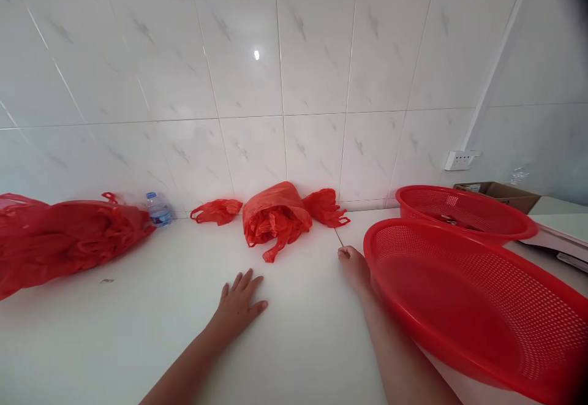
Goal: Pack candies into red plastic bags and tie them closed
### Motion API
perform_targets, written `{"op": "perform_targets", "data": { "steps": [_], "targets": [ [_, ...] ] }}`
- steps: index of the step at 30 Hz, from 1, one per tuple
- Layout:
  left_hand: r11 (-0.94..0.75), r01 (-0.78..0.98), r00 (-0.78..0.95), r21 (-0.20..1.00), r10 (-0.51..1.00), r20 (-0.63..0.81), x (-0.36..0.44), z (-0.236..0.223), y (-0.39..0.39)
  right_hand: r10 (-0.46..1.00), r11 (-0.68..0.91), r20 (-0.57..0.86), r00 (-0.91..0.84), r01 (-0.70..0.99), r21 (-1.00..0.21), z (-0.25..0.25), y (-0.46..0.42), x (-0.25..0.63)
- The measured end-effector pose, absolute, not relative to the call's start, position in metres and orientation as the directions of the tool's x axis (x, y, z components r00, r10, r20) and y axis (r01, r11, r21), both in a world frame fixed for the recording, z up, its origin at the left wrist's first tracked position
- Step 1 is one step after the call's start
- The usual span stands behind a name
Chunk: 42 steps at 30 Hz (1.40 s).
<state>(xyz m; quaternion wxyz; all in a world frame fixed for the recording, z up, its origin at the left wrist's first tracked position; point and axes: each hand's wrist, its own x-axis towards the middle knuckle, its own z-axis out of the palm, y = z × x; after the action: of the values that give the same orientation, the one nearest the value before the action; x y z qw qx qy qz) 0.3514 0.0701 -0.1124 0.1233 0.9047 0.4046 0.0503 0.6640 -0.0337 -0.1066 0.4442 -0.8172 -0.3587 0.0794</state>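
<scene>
bright, even | glare spot on wall tiles (256, 55) | edges bowed, top-right corner dark

Bare counter (151, 307) lies open between the bag pile (59, 236) and the basket (478, 307).

Person, own body: two bare forearms, no sleeves in view. Left hand (239, 307) and right hand (354, 268) bare, without gloves, rings, watch or bracelet. Nails short and plain where they show.
</scene>
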Motion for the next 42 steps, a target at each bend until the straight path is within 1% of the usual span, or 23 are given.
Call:
{"op": "perform_targets", "data": {
  "steps": [5, 10, 18, 23, 26, 30, 32, 35, 38, 40, 42],
  "targets": [
    [-0.639, 0.729, 0.649, 0.246, 0.759, 0.046, 0.369, -0.115, 0.082, 0.645, -0.369, 0.236, 0.727, 0.566, -0.737, -0.115, -0.003, 0.674],
    [-0.619, 0.752, 0.627, 0.228, 0.778, 0.041, 0.391, -0.113, 0.091, 0.587, -0.398, 0.348, 0.731, 0.635, -0.662, -0.118, 0.031, 0.682],
    [-0.665, 0.716, 0.67, 0.211, 0.74, 0.06, 0.406, -0.121, 0.109, 0.505, -0.444, 0.499, 0.705, 0.707, -0.55, -0.117, 0.085, 0.69],
    [-0.662, 0.708, 0.672, 0.246, 0.739, 0.057, 0.405, -0.127, 0.115, 0.505, -0.441, 0.608, 0.613, 0.789, -0.428, -0.115, 0.106, 0.7],
    [-0.659, 0.704, 0.675, 0.266, 0.737, 0.04, 0.404, -0.125, 0.115, 0.539, -0.458, 0.595, 0.596, 0.8, -0.388, -0.114, 0.113, 0.706],
    [-0.631, 0.723, 0.659, 0.283, 0.753, -0.004, 0.405, -0.118, 0.113, 0.576, -0.535, 0.435, 0.692, 0.722, -0.439, -0.114, 0.114, 0.711],
    [-0.622, 0.727, 0.653, 0.291, 0.758, -0.009, 0.406, -0.116, 0.113, 0.572, -0.558, 0.39, 0.722, 0.691, -0.46, -0.113, 0.11, 0.711],
    [-0.627, 0.715, 0.656, 0.308, 0.754, 0.011, 0.405, -0.116, 0.113, 0.543, -0.567, 0.36, 0.758, 0.648, -0.508, -0.11, 0.096, 0.712],
    [-0.632, 0.694, 0.66, 0.345, 0.75, 0.045, 0.405, -0.115, 0.113, 0.485, -0.554, 0.343, 0.805, 0.586, -0.591, -0.108, 0.074, 0.708],
    [-0.632, 0.67, 0.659, 0.389, 0.748, 0.078, 0.404, -0.113, 0.112, 0.45, -0.52, 0.353, 0.82, 0.562, -0.643, -0.106, 0.057, 0.699],
    [-0.659, 0.598, 0.674, 0.456, 0.721, 0.157, 0.403, -0.11, 0.109, 0.437, -0.468, 0.382, 0.814, 0.569, -0.676, -0.105, 0.04, 0.685]
  ]
}}
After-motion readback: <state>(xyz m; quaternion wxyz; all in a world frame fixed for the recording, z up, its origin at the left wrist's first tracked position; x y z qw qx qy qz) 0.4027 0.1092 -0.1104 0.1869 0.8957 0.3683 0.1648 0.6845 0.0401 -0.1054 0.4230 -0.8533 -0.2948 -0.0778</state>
